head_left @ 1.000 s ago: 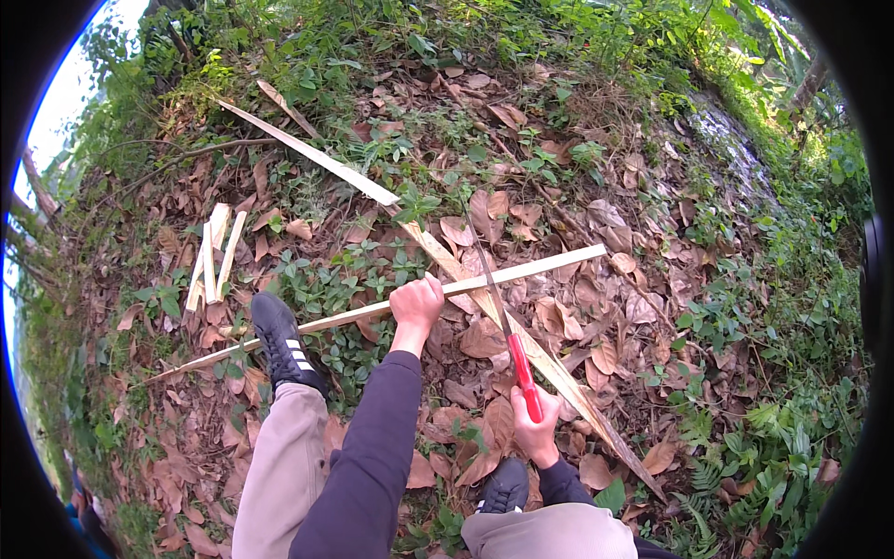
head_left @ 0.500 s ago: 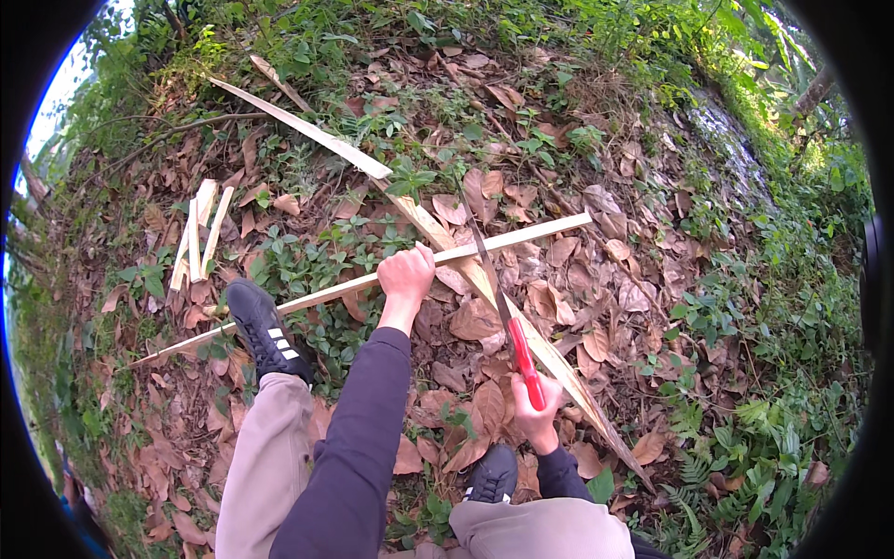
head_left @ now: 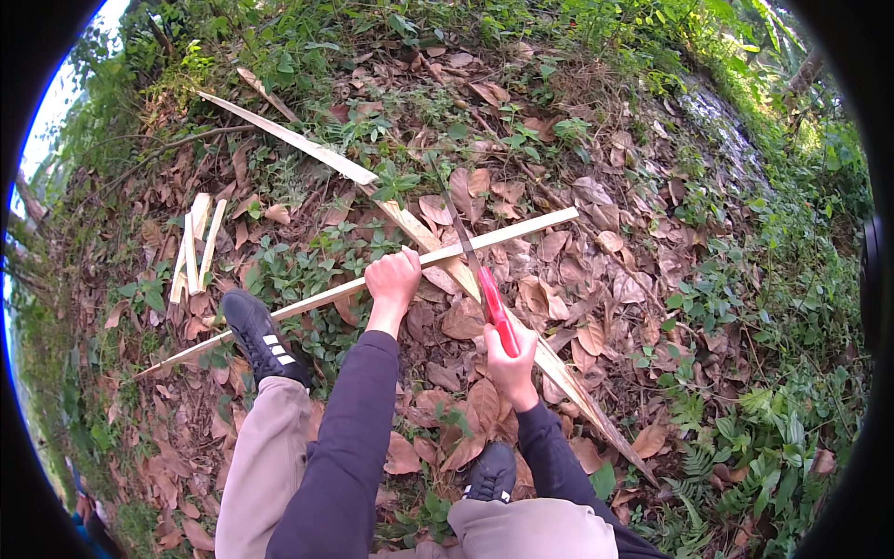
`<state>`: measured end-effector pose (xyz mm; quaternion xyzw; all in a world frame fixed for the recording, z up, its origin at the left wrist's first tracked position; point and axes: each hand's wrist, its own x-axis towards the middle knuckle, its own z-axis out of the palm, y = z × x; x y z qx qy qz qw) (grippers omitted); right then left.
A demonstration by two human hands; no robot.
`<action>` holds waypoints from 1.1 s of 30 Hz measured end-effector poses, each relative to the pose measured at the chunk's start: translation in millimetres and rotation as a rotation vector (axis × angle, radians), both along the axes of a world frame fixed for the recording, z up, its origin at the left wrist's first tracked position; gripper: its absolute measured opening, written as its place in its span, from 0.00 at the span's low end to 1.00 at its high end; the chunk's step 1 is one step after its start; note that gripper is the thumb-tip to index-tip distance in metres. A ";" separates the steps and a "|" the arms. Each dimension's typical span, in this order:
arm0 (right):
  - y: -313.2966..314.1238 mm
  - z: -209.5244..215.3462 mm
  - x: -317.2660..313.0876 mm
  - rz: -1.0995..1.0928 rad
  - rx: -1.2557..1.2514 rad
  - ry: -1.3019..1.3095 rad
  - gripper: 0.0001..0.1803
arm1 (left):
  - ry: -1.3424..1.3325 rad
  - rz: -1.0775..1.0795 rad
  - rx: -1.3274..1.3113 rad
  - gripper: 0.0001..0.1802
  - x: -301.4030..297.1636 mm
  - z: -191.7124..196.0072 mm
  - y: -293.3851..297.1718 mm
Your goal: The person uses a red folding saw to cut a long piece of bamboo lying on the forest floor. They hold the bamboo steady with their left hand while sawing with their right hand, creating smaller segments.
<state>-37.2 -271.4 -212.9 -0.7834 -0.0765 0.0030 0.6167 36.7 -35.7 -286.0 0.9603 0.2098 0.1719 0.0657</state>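
My left hand [head_left: 393,278] is wrapped round a long, thin wooden strip [head_left: 521,227] that lies slanting across the ground. The strip rests over a wider split plank [head_left: 559,365] lying crosswise under it. In my right hand [head_left: 511,359] is a handsaw [head_left: 496,312] with a red handle and a dark, narrow blade. The blade crosses the strip to the right of my left hand, near where the plank passes below. My left shoe [head_left: 264,335] is against the strip, near its left end.
Several short wood pieces [head_left: 196,244] lie in a small pile at the left. Another pale, pointed plank [head_left: 289,136] lies farther off, near a smaller wood piece [head_left: 267,93]. Dry leaves and low green plants cover the ground. My right shoe [head_left: 491,472] stands near the lower middle.
My right hand has pushed the handsaw forward and slightly left, so its handle is now closer to the strip. My left hand keeps its hold on the strip.
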 end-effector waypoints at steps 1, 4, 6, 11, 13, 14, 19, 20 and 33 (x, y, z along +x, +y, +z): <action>6.7 0.0 6.1 -0.010 0.009 0.024 0.11 | -0.006 -0.008 0.005 0.28 1.7 0.4 0.9; -3.1 -10.9 -12.2 0.055 -0.027 -0.023 0.10 | 0.009 0.002 -0.022 0.28 -0.8 -1.4 6.0; -11.3 -6.6 -27.6 -0.005 0.032 0.058 0.12 | 0.085 0.016 -0.086 0.28 -7.0 1.4 -2.8; -42.6 13.0 -70.9 0.105 -0.092 -0.110 0.10 | 0.056 0.051 -0.112 0.29 3.4 12.0 -1.7; -38.2 16.0 -62.4 0.045 -0.082 -0.014 0.05 | 0.056 0.037 -0.097 0.29 1.5 9.6 -1.7; -31.7 14.4 -53.9 0.061 -0.068 0.032 0.11 | 0.115 0.028 -0.117 0.30 -2.4 10.9 -1.9; -19.6 17.7 -45.4 0.108 -0.005 0.130 0.19 | 0.169 0.040 -0.171 0.33 1.2 16.6 2.6; -23.5 12.8 -49.1 0.121 -0.001 0.134 0.19 | 0.171 0.042 -0.175 0.33 1.9 17.6 1.4; -43.2 12.2 -54.9 0.012 -0.002 0.041 0.14 | 0.216 -0.269 -0.288 0.33 -1.6 25.0 1.2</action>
